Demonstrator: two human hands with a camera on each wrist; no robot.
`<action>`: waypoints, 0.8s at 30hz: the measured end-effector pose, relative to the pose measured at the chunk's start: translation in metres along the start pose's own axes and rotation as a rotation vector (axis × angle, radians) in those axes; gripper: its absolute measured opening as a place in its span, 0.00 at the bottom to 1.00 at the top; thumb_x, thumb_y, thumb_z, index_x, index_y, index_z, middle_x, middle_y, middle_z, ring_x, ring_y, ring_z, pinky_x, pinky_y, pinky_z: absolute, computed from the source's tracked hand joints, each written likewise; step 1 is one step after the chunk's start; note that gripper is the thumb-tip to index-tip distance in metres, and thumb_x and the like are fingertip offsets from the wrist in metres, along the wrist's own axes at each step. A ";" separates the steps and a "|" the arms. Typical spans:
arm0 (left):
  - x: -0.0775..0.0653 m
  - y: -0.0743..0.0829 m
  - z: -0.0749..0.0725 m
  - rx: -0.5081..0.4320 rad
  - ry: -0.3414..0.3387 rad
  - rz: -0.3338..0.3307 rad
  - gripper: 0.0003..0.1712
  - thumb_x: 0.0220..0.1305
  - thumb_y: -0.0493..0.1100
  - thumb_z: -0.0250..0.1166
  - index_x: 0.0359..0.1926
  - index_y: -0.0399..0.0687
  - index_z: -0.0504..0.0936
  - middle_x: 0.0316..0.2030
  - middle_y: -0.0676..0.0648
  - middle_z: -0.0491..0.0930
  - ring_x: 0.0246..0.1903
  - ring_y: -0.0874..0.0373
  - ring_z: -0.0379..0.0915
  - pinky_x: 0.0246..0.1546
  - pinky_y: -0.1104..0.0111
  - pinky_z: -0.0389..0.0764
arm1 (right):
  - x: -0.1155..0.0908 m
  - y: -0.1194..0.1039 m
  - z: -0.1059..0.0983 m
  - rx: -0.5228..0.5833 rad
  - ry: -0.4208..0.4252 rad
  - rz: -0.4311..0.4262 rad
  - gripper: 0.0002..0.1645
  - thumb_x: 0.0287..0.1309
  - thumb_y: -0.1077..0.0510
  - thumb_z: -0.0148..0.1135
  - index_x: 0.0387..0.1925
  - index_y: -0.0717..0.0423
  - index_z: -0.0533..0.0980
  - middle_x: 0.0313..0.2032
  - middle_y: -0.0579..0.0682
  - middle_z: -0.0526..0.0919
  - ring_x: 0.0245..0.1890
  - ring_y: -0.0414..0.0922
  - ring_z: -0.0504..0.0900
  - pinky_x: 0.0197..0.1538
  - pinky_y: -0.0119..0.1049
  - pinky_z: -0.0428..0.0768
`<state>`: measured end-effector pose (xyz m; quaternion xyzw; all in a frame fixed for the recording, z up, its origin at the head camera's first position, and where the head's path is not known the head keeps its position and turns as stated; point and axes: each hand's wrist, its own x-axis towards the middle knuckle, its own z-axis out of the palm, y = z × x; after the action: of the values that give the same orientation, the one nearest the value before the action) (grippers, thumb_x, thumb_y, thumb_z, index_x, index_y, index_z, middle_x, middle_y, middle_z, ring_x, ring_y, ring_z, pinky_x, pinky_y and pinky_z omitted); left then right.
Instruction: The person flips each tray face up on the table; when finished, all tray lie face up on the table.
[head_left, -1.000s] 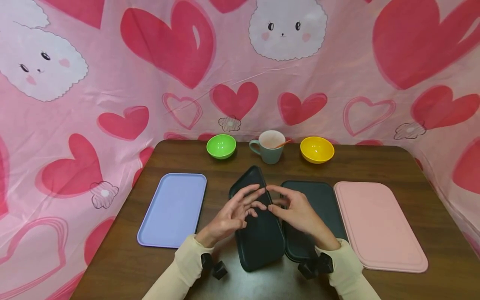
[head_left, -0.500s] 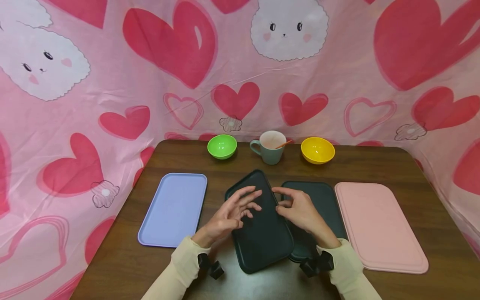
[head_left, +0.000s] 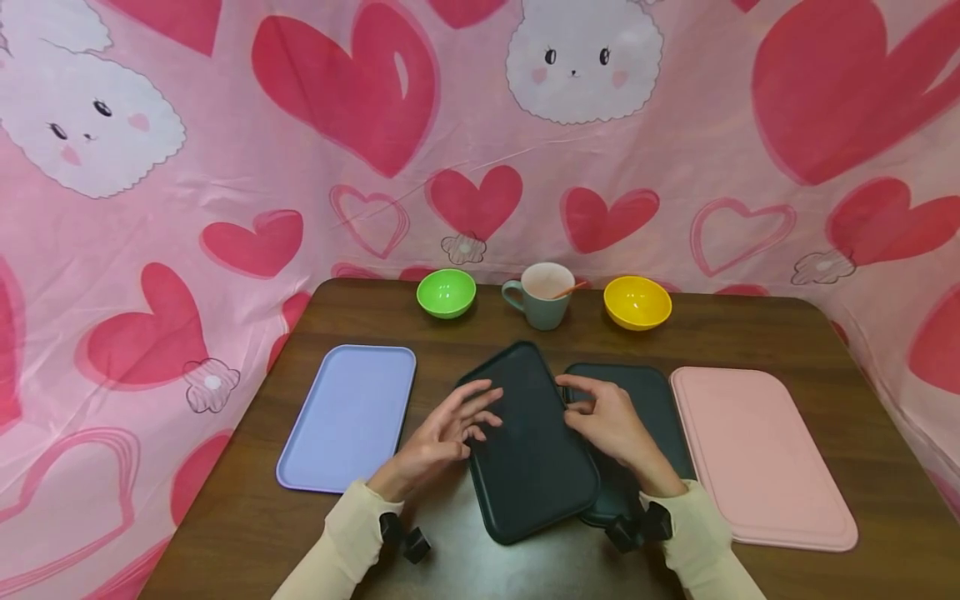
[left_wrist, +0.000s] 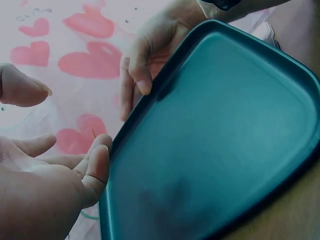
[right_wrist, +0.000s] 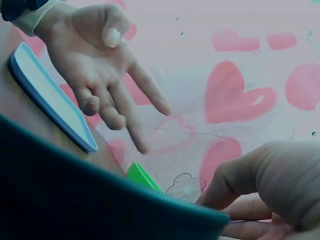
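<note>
My right hand [head_left: 611, 421] pinches the right long edge of a dark green rectangular tray [head_left: 528, 467] between thumb and fingers. That tray stands tilted in front of me, partly covering a second dark tray [head_left: 637, 387] on the table. Over the held tray's left side is my left hand [head_left: 446, 429], its fingers loosely spread and gripping nothing. In the left wrist view the tray [left_wrist: 215, 135] shows its raised rim, and whether the left fingertips touch it I cannot tell. The right wrist view has the left hand [right_wrist: 95, 65] palm up and the tray's dark side [right_wrist: 100, 190] close by.
A lilac tray [head_left: 348, 417] lies on the wooden table at left, a pink one [head_left: 757, 450] at right. Along the back stand a green bowl [head_left: 447, 293], a grey-green mug [head_left: 546, 308] with an orange stick in it, and a yellow bowl [head_left: 637, 302].
The held tray has shifted right and turned its broad face more toward me. My right hand has moved right with it, while my left hand has drawn back to the left.
</note>
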<state>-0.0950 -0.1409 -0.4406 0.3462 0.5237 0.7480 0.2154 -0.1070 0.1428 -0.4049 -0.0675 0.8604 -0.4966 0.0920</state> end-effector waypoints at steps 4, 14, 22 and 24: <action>-0.010 -0.002 -0.004 0.005 0.039 -0.021 0.45 0.59 0.23 0.48 0.77 0.45 0.49 0.75 0.54 0.60 0.62 0.61 0.68 0.55 0.74 0.70 | 0.000 0.003 -0.002 -0.012 0.013 0.008 0.32 0.51 0.68 0.62 0.62 0.59 0.76 0.37 0.60 0.90 0.28 0.39 0.86 0.27 0.29 0.73; -0.036 -0.005 -0.007 0.014 0.194 -0.158 0.44 0.58 0.24 0.49 0.76 0.44 0.52 0.71 0.58 0.65 0.60 0.60 0.70 0.53 0.73 0.72 | -0.001 0.009 -0.007 -0.012 0.037 0.054 0.32 0.53 0.68 0.61 0.63 0.59 0.75 0.53 0.64 0.85 0.31 0.42 0.88 0.28 0.30 0.76; -0.050 -0.005 -0.004 0.023 0.270 -0.333 0.40 0.61 0.30 0.53 0.74 0.39 0.53 0.72 0.34 0.58 0.58 0.57 0.71 0.51 0.71 0.77 | 0.000 0.013 -0.013 -0.001 0.062 0.092 0.33 0.53 0.69 0.60 0.63 0.60 0.75 0.61 0.65 0.79 0.32 0.40 0.88 0.30 0.29 0.77; -0.050 -0.004 0.000 0.006 0.286 -0.368 0.39 0.63 0.31 0.53 0.74 0.36 0.51 0.73 0.27 0.53 0.57 0.57 0.71 0.52 0.69 0.78 | 0.000 0.014 -0.013 0.005 0.059 0.098 0.33 0.53 0.69 0.59 0.64 0.60 0.75 0.62 0.65 0.79 0.30 0.39 0.87 0.29 0.29 0.77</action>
<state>-0.0620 -0.1741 -0.4595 0.1359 0.6055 0.7360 0.2706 -0.1099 0.1611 -0.4103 -0.0105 0.8639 -0.4954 0.0908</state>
